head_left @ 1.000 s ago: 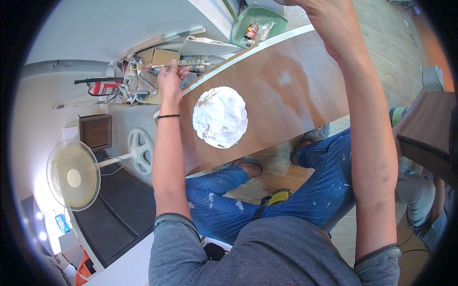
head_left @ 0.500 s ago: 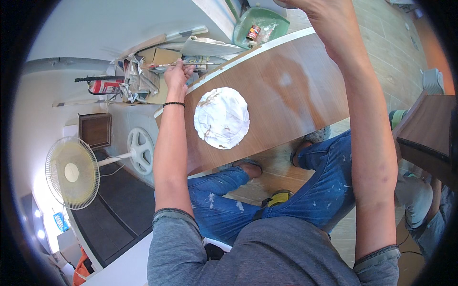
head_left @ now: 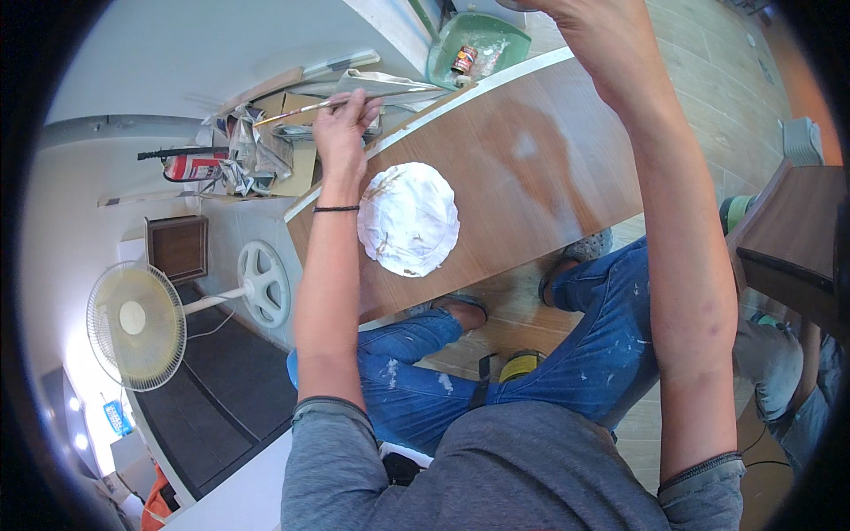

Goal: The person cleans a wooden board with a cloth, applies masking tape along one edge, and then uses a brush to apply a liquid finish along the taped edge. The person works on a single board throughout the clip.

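My left hand (head_left: 341, 133) is closed around a slim paintbrush (head_left: 305, 111) with a long handle, held almost level above the far left edge of a wood-grain board (head_left: 443, 257). Below that hand, a white round plate (head_left: 409, 221) with a crinkled surface and brown smears lies on the board. At the top edge of the head view my right hand (head_left: 589, 22) is partly cut off. Against its fingers shows a sliver of a dark grey curved thing, too little to name. A hand-shaped darker reflection shows on the board.
A green dustpan (head_left: 443, 66) holding a small can stands beyond the board. Cardboard and papers (head_left: 297, 168), a fire extinguisher (head_left: 190, 166) and a white fan (head_left: 137, 323) are at left. Brown furniture (head_left: 792, 239) and another person's leg (head_left: 770, 363) are at right.
My left hand has lifted slightly away and to the right with the paintbrush, which now tilts more and shows more of its length. My right hand has shifted slightly left.
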`<action>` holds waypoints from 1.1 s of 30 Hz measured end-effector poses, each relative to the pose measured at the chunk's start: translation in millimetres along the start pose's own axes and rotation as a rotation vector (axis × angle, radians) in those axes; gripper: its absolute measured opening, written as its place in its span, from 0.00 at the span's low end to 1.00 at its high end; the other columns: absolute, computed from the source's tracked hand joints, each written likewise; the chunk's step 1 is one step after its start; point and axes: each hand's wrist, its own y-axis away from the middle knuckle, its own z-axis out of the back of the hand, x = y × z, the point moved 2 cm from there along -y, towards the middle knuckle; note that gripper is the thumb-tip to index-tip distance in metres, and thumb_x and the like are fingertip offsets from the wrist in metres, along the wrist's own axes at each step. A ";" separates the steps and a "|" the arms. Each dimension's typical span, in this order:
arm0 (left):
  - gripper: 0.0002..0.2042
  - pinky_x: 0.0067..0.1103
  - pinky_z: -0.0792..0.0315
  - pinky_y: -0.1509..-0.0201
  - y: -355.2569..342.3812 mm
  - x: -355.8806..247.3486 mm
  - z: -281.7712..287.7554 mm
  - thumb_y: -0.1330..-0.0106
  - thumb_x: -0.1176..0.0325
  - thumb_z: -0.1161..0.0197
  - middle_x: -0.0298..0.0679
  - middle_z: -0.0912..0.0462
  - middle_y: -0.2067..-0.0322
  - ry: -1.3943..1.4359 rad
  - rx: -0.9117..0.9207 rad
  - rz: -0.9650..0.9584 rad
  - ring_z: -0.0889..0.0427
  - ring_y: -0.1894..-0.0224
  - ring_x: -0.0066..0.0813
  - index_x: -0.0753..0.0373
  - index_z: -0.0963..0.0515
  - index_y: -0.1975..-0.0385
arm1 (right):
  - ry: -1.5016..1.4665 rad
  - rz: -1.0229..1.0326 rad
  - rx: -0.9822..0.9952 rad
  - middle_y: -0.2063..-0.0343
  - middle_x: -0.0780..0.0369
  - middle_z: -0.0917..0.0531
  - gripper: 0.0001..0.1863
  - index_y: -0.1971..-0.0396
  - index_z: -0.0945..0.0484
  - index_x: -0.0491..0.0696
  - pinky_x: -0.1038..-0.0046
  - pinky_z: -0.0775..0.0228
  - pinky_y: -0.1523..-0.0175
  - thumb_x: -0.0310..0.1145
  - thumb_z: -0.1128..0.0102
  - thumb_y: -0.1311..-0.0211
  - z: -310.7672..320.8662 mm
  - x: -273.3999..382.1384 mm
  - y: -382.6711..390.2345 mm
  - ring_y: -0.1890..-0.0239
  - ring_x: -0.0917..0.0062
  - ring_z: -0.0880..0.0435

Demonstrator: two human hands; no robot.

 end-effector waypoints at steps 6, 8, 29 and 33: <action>0.11 0.21 0.15 0.55 14.4 6.8 -56.6 0.29 0.77 0.34 0.48 0.14 0.60 -0.002 0.058 -0.020 0.10 0.57 0.36 0.68 0.30 0.56 | 0.023 -0.033 -0.004 0.54 0.58 0.16 0.26 0.46 0.20 0.40 0.74 0.20 0.48 0.30 0.21 0.43 0.4 -0.7 -0.6 0.52 0.74 0.15; 0.10 0.20 0.15 0.56 16.1 9.3 -64.6 0.29 0.77 0.34 0.48 0.14 0.61 -0.015 0.078 -0.013 0.10 0.59 0.34 0.69 0.30 0.56 | 0.024 -0.044 -0.008 0.54 0.58 0.16 0.26 0.46 0.20 0.40 0.74 0.20 0.48 0.30 0.21 0.43 0.7 1.4 -0.4 0.52 0.73 0.15; 0.10 0.20 0.16 0.55 27.9 -3.0 15.7 0.30 0.76 0.32 0.46 0.14 0.61 -0.177 0.008 0.003 0.10 0.59 0.32 0.67 0.28 0.57 | 0.053 0.017 -0.004 0.55 0.59 0.16 0.25 0.48 0.19 0.42 0.73 0.21 0.47 0.33 0.20 0.44 1.6 2.9 0.4 0.53 0.73 0.15; 0.09 0.20 0.16 0.55 31.8 -6.8 43.0 0.30 0.76 0.32 0.45 0.13 0.61 -0.182 -0.016 0.019 0.10 0.59 0.33 0.66 0.27 0.57 | 0.030 0.031 0.013 0.56 0.60 0.16 0.25 0.48 0.19 0.42 0.73 0.21 0.48 0.33 0.20 0.44 -1.5 6.0 4.8 0.54 0.73 0.14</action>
